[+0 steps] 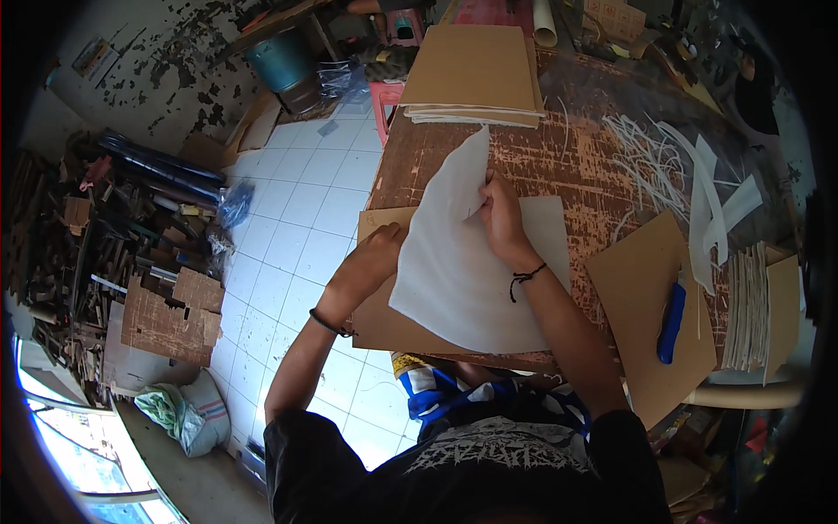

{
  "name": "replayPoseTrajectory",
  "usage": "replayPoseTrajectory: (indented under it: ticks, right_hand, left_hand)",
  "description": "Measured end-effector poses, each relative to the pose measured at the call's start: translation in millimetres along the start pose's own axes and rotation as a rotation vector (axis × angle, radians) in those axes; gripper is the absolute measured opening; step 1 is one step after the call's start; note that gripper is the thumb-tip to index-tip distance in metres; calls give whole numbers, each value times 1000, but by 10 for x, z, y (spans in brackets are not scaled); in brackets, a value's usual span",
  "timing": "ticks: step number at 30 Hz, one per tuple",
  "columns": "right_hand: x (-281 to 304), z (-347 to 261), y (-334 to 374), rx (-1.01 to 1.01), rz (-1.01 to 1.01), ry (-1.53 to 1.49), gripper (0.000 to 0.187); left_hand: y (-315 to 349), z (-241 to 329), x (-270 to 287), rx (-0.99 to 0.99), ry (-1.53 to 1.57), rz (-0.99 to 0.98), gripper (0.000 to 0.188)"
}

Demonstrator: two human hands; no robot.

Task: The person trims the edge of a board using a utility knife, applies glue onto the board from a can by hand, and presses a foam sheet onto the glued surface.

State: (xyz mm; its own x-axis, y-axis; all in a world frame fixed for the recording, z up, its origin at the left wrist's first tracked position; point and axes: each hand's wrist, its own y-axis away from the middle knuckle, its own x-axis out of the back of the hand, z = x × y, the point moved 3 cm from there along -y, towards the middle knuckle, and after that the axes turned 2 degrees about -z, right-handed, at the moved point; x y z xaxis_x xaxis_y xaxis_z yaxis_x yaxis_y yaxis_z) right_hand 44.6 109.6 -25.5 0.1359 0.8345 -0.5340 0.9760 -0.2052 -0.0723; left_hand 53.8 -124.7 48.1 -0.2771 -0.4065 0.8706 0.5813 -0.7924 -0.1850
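Evidently, from my remote seat, the right hand holds the white sheet partly raised, fingers clamped on it, probably to control limp material. The left hand is at the sheet's left edge, over the brown board, perhaps steadying; I can't tell whether its fingers grip. Both sheet and board lie at the tabletop's near edge, seemingly for easy reach.
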Motion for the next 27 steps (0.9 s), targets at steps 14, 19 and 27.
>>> replayPoseTrajectory:
  ticks: [14,19,27]
  right_hand:
    - [102,-22,-48,8,-40,-88,29]
    - [13,-40,-23,1,15,-64,24]
    - [-14,-98,24,-34,60,-19,16]
  left_hand:
    - [339,-8,-132,-7,-89,220,22]
    - [346,-139,-206,143,18,254,18]
    - [314,-335,-287,7,35,285,16]
